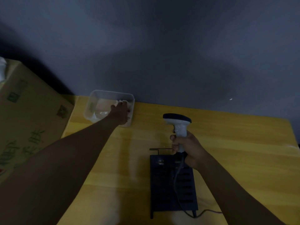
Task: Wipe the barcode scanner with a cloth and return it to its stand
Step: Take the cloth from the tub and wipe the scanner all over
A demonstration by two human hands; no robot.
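Below our right hand [189,149], fist closed round the barcode scanner [179,127], lies the black stand [172,184] on yellow wood table [235,143]. Our left hand [120,113] pinches cloth [121,102] inside a clear tub [97,96] against the grey wall [162,54].

Yellow wooden table [227,151] sits against dark grey wall [162,46]. Clear plastic rectangular tub [95,101] at table's far left corner, white crumpled cloth [102,113] inside it, left hand [120,113] reaching into tub on the cloth. Big brown cardboard box [29,114] left of table. Black slotted metal stand [172,184] near front centre. Right hand [188,150] above stand's far end, gripping white-and-black handheld barcode scanner [178,125] upright; grey cable [177,184] trails over stand toward front edge.
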